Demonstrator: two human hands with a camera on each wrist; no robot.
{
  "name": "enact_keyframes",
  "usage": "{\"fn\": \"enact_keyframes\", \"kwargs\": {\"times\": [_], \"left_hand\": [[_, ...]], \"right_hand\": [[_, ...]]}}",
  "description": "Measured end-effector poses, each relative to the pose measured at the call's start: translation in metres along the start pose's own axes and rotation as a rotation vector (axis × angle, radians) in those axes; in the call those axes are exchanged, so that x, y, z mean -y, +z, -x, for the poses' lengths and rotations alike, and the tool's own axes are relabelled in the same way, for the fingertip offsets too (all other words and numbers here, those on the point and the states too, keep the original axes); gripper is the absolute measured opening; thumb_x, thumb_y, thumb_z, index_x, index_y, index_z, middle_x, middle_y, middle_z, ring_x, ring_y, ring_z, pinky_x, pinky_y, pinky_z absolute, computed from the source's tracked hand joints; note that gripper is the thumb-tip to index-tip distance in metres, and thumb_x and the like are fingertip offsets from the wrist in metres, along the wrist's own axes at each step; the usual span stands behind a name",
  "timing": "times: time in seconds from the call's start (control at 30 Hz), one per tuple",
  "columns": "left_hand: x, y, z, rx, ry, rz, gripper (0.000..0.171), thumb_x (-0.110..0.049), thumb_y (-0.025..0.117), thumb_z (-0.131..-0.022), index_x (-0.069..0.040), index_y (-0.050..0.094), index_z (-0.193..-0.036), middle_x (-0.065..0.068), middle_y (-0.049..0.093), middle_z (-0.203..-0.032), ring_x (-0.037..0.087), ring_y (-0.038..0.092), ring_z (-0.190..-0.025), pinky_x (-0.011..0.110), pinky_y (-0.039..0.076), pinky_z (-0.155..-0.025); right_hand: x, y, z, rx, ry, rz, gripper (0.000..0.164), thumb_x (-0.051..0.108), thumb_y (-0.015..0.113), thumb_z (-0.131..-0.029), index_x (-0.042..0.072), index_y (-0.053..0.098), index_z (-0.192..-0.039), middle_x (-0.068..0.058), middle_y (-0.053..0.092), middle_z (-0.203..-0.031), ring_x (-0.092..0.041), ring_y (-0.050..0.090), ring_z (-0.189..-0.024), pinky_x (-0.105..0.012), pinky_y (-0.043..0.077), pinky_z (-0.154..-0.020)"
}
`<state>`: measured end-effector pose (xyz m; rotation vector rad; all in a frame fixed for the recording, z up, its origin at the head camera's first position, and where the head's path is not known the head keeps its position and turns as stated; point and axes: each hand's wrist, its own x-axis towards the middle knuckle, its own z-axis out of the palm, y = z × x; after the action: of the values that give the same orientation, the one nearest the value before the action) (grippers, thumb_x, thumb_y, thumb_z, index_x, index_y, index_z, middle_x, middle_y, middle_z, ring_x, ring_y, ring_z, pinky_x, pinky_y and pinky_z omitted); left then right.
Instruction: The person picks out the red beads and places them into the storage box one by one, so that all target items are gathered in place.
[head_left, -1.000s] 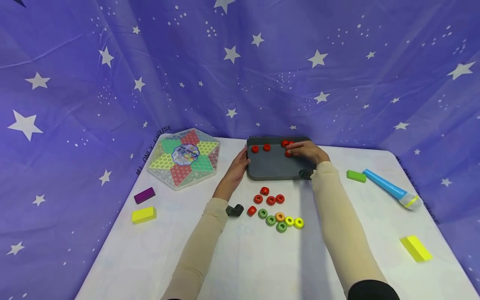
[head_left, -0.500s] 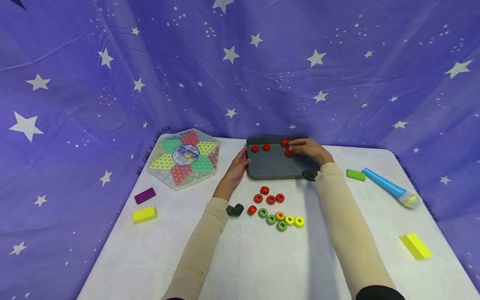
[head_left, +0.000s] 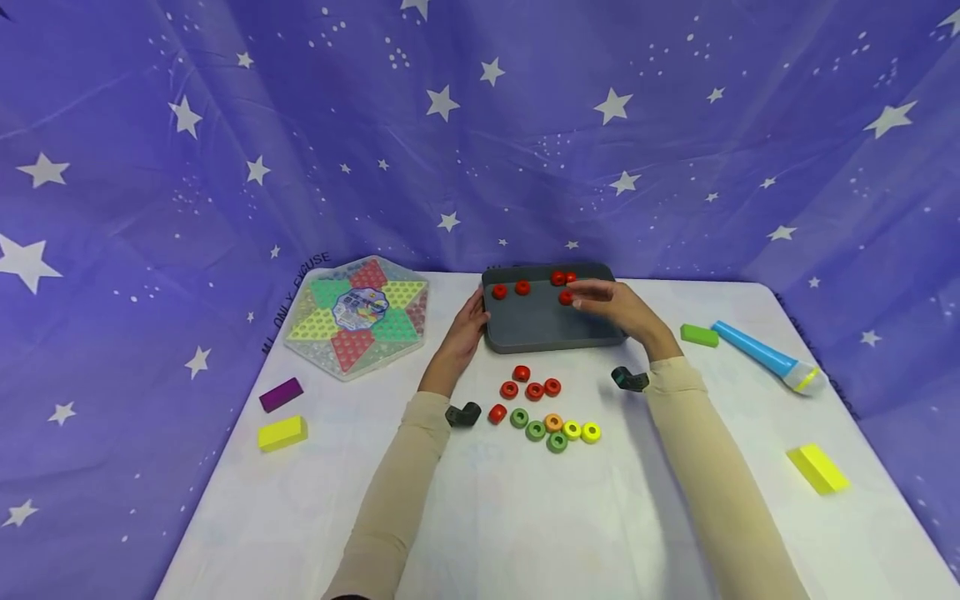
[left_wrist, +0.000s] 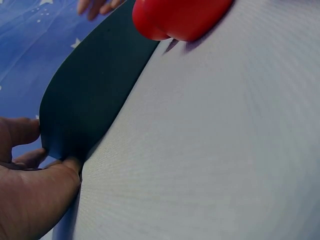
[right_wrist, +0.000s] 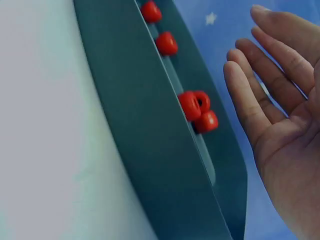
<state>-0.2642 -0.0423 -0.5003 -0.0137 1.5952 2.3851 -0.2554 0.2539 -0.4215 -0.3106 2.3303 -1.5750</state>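
Note:
A dark grey tray [head_left: 555, 325] lies at the back of the table with several red beads [head_left: 522, 287] along its far side. My left hand [head_left: 461, 337] rests at the tray's left end, fingers extended, thumb and fingertips touching its corner in the left wrist view. Over the tray's right part, my right hand [head_left: 626, 312] is held with fingers spread and nothing in it. Close by its fingertips, three red beads [right_wrist: 197, 110] stand grouped together in the right wrist view. Several more red beads [head_left: 534, 391] lie on the table before the tray.
Green beads [head_left: 536, 430], an orange bead [head_left: 553, 422] and yellow beads [head_left: 591, 432] lie nearer. Left are a hexagonal game board [head_left: 360, 317], a purple block [head_left: 281, 395] and a yellow block [head_left: 282, 433]. Right are a green block [head_left: 699, 335], a blue toy microphone [head_left: 765, 352] and another yellow block [head_left: 819, 469].
My right hand has drawn back to the right from the red beads and its fingers have opened. The left hand stays at the tray's end. The head view has shifted slightly.

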Motion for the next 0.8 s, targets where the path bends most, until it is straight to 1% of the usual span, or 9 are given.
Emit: {"fn": "enact_keyframes", "kwargs": {"times": [0.07,0.13,0.23,0.27,0.4,0.5,0.6,0.73,0.8], "left_hand": [[-0.001,-0.001,-0.001,0.003,0.008,0.006,0.062,0.004,0.04,-0.099,-0.014,0.022,-0.155,0.005,0.017,-0.161,0.017,0.016,-0.147,0.037,0.015,-0.12],[-0.001,-0.002,-0.001,0.005,0.01,0.013,0.062,0.005,0.039,-0.098,-0.014,0.022,-0.155,0.005,0.017,-0.161,0.017,0.017,-0.147,0.036,0.015,-0.12],[-0.002,-0.004,-0.002,0.008,0.014,0.019,0.062,0.006,0.04,-0.098,-0.013,0.021,-0.155,0.006,0.017,-0.161,0.018,0.017,-0.147,0.037,0.015,-0.12],[-0.002,-0.004,-0.002,0.009,0.013,0.019,0.062,0.006,0.04,-0.098,-0.013,0.022,-0.155,0.005,0.018,-0.161,0.017,0.017,-0.147,0.036,0.016,-0.12],[-0.001,-0.003,-0.004,0.008,0.011,0.02,0.062,0.005,0.04,-0.098,-0.014,0.022,-0.155,0.005,0.018,-0.161,0.017,0.017,-0.147,0.036,0.016,-0.12],[-0.001,-0.002,-0.005,0.005,0.005,0.024,0.062,0.006,0.039,-0.098,-0.013,0.022,-0.155,0.006,0.017,-0.161,0.017,0.017,-0.147,0.035,0.016,-0.12],[-0.001,-0.001,-0.004,0.001,-0.003,0.025,0.062,0.006,0.039,-0.098,-0.013,0.021,-0.155,0.006,0.017,-0.161,0.017,0.017,-0.147,0.035,0.016,-0.12],[-0.003,-0.001,-0.003,0.001,-0.008,0.012,0.062,0.006,0.039,-0.098,-0.013,0.021,-0.155,0.005,0.017,-0.161,0.016,0.017,-0.147,0.035,0.016,-0.119],[-0.003,-0.001,-0.004,-0.001,-0.007,0.01,0.062,0.005,0.039,-0.098,-0.014,0.022,-0.155,0.005,0.017,-0.161,0.016,0.017,-0.147,0.035,0.016,-0.12]], "right_hand": [[-0.006,0.005,0.003,0.026,-0.042,-0.023,0.05,0.022,0.068,-0.091,0.008,0.054,-0.137,-0.018,0.05,-0.141,-0.03,0.054,-0.124,-0.031,0.044,-0.103],[-0.01,0.012,0.009,0.054,-0.07,-0.028,0.048,0.022,0.068,-0.09,0.01,0.056,-0.135,-0.019,0.05,-0.14,-0.033,0.052,-0.125,-0.024,0.047,-0.098],[-0.014,0.023,0.02,0.102,-0.095,-0.017,0.047,0.025,0.069,-0.09,0.012,0.058,-0.134,-0.02,0.052,-0.139,-0.036,0.05,-0.126,-0.02,0.049,-0.092],[-0.015,0.027,0.024,0.114,-0.095,-0.007,0.047,0.026,0.07,-0.089,0.013,0.059,-0.133,-0.019,0.053,-0.138,-0.036,0.051,-0.125,-0.02,0.05,-0.091],[-0.023,0.042,0.038,0.176,-0.101,0.01,0.045,0.021,0.07,-0.089,0.008,0.06,-0.131,-0.017,0.057,-0.134,-0.035,0.054,-0.122,-0.022,0.051,-0.09],[-0.029,0.053,0.044,0.217,-0.109,0.045,0.043,0.017,0.07,-0.089,0.006,0.061,-0.129,-0.015,0.061,-0.13,-0.034,0.057,-0.119,-0.02,0.051,-0.088],[-0.034,0.062,0.05,0.252,-0.11,0.064,0.041,0.016,0.071,-0.088,0.007,0.062,-0.128,-0.012,0.062,-0.129,-0.031,0.058,-0.118,-0.019,0.051,-0.087],[-0.036,0.072,0.058,0.265,-0.122,0.09,0.04,0.015,0.071,-0.088,0.009,0.064,-0.126,-0.008,0.063,-0.127,-0.026,0.06,-0.113,-0.02,0.052,-0.085],[-0.037,0.075,0.06,0.258,-0.141,0.114,0.038,0.015,0.071,-0.088,0.01,0.065,-0.125,-0.007,0.064,-0.126,-0.024,0.061,-0.11,-0.021,0.051,-0.085]]}}
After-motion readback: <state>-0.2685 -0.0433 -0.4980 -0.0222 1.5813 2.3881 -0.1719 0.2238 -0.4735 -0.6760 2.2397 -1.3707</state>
